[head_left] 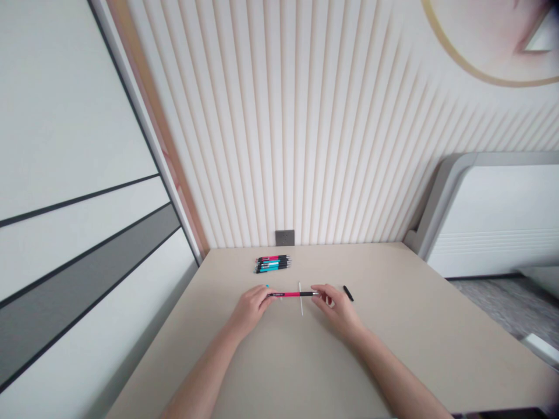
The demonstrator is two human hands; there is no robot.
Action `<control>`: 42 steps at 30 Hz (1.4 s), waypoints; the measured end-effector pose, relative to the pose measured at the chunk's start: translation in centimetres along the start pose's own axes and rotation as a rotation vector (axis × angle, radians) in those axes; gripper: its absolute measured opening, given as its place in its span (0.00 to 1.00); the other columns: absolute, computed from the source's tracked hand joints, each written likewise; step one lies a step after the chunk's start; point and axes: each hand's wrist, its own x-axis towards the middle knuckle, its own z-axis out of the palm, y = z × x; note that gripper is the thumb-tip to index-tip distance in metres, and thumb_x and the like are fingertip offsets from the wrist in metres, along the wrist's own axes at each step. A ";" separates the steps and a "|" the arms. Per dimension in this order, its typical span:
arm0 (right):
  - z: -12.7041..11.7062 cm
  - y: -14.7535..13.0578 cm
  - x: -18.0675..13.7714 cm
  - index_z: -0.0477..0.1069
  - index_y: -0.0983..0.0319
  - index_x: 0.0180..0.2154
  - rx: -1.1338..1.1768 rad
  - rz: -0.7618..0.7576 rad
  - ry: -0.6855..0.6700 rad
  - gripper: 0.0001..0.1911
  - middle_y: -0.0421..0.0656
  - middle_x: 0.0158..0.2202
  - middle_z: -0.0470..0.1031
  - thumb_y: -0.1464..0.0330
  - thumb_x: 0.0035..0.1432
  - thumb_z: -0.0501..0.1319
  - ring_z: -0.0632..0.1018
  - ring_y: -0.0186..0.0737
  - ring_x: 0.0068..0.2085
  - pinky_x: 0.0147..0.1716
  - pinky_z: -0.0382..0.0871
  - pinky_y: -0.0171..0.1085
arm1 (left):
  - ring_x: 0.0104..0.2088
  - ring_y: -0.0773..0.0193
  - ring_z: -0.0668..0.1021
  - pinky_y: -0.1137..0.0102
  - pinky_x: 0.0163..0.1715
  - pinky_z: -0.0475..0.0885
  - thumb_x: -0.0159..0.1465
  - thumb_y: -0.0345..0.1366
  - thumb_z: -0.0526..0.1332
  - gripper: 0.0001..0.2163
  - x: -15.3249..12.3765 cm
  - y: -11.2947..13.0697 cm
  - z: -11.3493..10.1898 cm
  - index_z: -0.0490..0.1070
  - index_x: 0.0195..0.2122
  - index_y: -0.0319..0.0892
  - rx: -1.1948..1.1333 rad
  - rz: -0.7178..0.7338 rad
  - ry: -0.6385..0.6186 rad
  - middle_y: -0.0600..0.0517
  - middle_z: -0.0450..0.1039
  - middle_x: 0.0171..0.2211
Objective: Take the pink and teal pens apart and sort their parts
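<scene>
A pink and black pen [292, 294] lies level between my two hands, a little above the tabletop. My left hand [253, 305] pinches its black left end. At the silver tip on the right, the fingers of my right hand [334, 304] are closed. A thin white pen refill [301, 305] lies on the table, crossing behind and below the pen. Just right of my right hand rests a black pen part [348, 293]. A small blue piece [267, 286] shows by my left fingers, mostly hidden.
Several pink, blue and black pens [272, 263] lie in a stack farther back on the beige table [305, 361]. A dark wall socket [285, 237] sits at the table's back edge, on the ribbed wall [271, 128]. A white cabinet [78, 256] stands to the left.
</scene>
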 end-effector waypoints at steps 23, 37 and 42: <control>-3.4 3.8 1.4 0.75 0.61 0.41 -0.124 0.068 0.148 0.17 0.48 0.42 0.78 0.60 0.64 0.52 0.77 0.45 0.42 0.42 0.68 0.39 | 0.35 0.63 0.77 0.70 0.36 0.71 0.70 0.40 0.53 0.10 0.0 0.2 -0.1 0.72 0.42 0.44 0.043 -0.004 0.051 0.51 0.75 0.34; -3.8 4.5 0.4 0.72 0.60 0.48 -0.493 0.150 -0.099 0.16 0.45 0.39 0.77 0.72 0.58 0.55 0.76 0.42 0.43 0.44 0.64 0.35 | 0.35 0.63 0.77 0.70 0.36 0.70 0.71 0.39 0.53 0.09 0.0 0.2 -0.2 0.71 0.42 0.44 0.054 0.011 0.046 0.52 0.75 0.33; -3.7 4.2 0.5 0.72 0.60 0.48 -0.489 0.162 -0.109 0.16 0.45 0.40 0.78 0.72 0.58 0.56 0.76 0.42 0.44 0.44 0.64 0.35 | 0.35 0.63 0.77 0.70 0.36 0.71 0.70 0.38 0.53 0.09 0.2 0.5 -0.3 0.72 0.42 0.43 0.045 0.011 0.048 0.51 0.75 0.33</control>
